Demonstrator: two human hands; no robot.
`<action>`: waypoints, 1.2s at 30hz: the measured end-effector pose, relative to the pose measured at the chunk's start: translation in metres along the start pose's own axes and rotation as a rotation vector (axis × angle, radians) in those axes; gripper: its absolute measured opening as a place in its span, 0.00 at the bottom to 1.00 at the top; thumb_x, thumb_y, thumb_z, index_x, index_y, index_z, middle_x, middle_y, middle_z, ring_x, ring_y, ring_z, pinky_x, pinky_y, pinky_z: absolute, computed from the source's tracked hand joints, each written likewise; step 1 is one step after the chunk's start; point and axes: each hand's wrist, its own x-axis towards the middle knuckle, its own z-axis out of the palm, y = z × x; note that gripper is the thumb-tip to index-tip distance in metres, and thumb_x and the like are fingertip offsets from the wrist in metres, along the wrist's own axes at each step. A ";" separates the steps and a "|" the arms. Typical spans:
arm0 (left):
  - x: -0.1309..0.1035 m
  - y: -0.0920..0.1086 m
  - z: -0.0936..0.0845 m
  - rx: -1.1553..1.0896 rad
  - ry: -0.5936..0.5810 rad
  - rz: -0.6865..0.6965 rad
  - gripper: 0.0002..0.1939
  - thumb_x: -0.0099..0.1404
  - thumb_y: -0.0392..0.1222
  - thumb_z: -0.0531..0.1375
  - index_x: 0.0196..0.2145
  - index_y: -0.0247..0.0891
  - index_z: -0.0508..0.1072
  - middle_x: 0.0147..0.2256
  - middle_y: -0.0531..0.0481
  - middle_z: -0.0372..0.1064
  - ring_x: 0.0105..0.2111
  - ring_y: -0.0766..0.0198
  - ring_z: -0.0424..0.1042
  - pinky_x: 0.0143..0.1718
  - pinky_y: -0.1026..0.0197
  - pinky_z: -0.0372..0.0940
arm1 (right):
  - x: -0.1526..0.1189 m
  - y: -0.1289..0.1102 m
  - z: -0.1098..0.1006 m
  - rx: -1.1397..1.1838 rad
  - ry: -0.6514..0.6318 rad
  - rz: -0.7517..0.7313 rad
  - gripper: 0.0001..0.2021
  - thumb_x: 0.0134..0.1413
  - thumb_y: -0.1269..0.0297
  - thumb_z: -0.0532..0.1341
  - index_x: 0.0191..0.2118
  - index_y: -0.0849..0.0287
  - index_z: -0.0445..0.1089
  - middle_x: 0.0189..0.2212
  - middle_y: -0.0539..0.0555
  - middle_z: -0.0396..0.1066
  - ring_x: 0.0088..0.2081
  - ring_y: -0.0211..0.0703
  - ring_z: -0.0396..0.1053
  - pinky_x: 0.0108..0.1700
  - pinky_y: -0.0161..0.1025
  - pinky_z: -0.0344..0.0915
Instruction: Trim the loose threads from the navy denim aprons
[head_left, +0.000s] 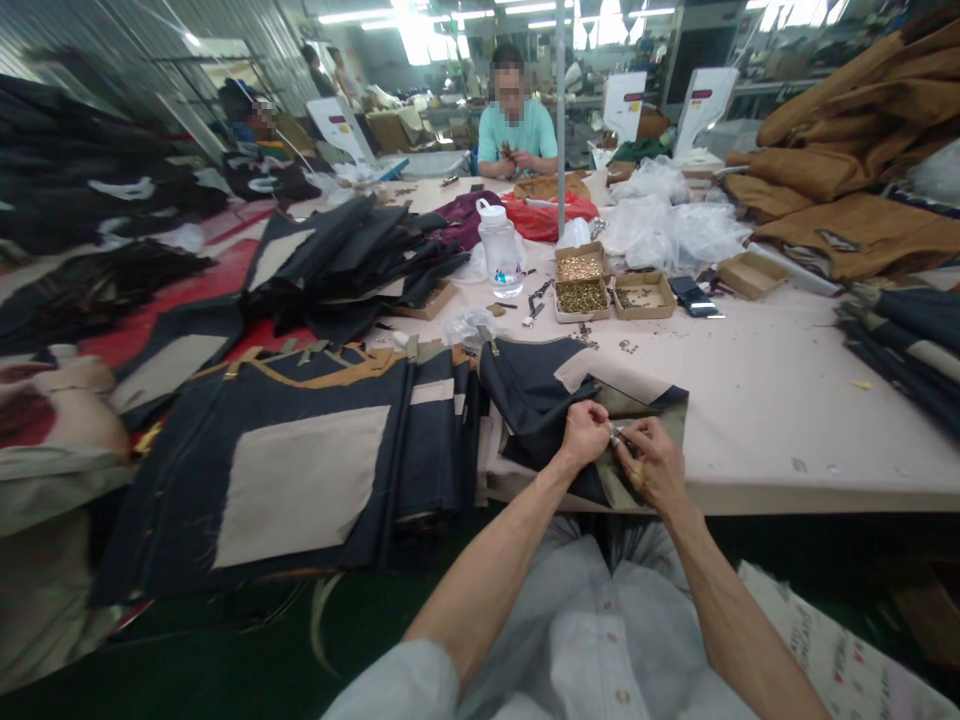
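Observation:
A dark navy garment piece (pixel 519 362) with beige and olive lining lies in front of me at the table's edge, partly bunched. My left hand (pixel 586 432) is closed in a pinch on its fabric. Close against it, my right hand (pixel 651 460) is also closed, with thumb and forefinger together. A tiny shiny metal part (pixel 616 437) shows between the fingertips of both hands; its kind is too small to tell. Directly left of the piece, a stack of similar navy garment pieces (pixel 431 430) hangs over the edge.
Cardboard boxes (pixel 582 312) of small metal parts stand beyond the garment, near a clear plastic jug (pixel 501 255) and a phone (pixel 694 297). Brown garments (pixel 870 225) are heaped at right. Across the table sits a co-worker (pixel 517 135); another person's arm (pixel 82 410) reaches in at left.

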 end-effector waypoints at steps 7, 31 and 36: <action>0.001 0.004 -0.007 0.116 0.001 -0.027 0.08 0.53 0.32 0.63 0.33 0.32 0.73 0.29 0.49 0.73 0.27 0.68 0.70 0.28 0.68 0.62 | 0.000 0.001 -0.006 0.007 -0.059 0.050 0.14 0.63 0.54 0.58 0.43 0.55 0.78 0.38 0.56 0.70 0.34 0.43 0.67 0.35 0.37 0.61; 0.028 0.048 -0.013 0.620 -0.173 -0.198 0.06 0.41 0.27 0.66 0.21 0.31 0.80 0.22 0.39 0.74 0.28 0.54 0.75 0.32 0.61 0.69 | 0.034 0.009 0.003 -0.016 -0.178 0.349 0.07 0.47 0.56 0.67 0.31 0.50 0.82 0.27 0.56 0.78 0.29 0.49 0.72 0.28 0.39 0.57; 0.020 0.046 -0.019 0.596 -0.218 -0.130 0.08 0.42 0.28 0.65 0.24 0.35 0.81 0.23 0.43 0.75 0.27 0.58 0.74 0.32 0.63 0.68 | 0.038 0.014 -0.015 0.359 -0.276 0.371 0.16 0.46 0.52 0.67 0.35 0.58 0.82 0.25 0.56 0.77 0.25 0.45 0.70 0.25 0.37 0.60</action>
